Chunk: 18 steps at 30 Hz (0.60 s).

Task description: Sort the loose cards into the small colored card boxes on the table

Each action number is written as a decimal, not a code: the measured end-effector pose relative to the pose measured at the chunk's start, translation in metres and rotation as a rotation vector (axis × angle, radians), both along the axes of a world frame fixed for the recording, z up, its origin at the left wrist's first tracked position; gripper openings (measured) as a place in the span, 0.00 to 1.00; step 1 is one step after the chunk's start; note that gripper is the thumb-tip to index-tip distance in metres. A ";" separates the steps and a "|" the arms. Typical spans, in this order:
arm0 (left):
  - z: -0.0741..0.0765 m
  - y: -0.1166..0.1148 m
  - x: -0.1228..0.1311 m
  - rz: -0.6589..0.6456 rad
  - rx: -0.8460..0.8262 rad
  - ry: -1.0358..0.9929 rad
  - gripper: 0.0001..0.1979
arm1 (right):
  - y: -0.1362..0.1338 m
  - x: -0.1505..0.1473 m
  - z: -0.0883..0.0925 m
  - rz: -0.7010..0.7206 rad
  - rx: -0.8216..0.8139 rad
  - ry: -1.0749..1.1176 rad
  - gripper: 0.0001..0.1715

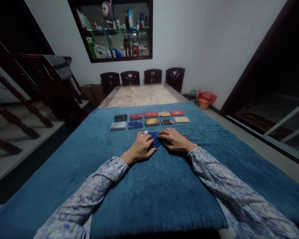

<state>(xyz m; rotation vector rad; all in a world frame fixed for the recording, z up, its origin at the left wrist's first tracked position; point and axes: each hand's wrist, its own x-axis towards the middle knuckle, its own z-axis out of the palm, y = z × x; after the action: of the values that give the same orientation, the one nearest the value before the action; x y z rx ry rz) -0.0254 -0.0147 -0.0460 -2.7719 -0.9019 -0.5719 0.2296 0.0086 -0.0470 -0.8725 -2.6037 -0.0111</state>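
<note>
Both my hands rest on a blue cloth (151, 186) that covers the table. My left hand (141, 148) and my right hand (174, 139) meet over a small stack of cards, the top one dark blue (154, 137). The fingers of both hands curl round the stack's edges. A white card edge peeks out beside my left hand, and a red edge (185, 137) shows behind my right. Beyond the hands, two rows of cards lie face up: a black card (121, 117), red cards (136, 116), a white card (118, 125), a blue card (135, 124) and others.
Past the cloth the bare marble tabletop (142, 94) runs to several dark chairs (152, 76) at the far end. A wall cabinet (114, 30) hangs above them. A wooden staircase (20, 96) stands at the left, a red bag (206, 98) on the floor right.
</note>
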 end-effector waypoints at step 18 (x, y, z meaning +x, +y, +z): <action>-0.010 0.011 -0.003 -0.118 0.159 -0.225 0.13 | 0.011 0.001 -0.011 0.024 0.175 0.088 0.18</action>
<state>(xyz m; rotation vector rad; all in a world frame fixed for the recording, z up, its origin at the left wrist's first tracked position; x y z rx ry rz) -0.0286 -0.0039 -0.0564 -2.6663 -0.7005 -0.9476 0.2310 0.0198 -0.0581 -0.7627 -2.4872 -0.1869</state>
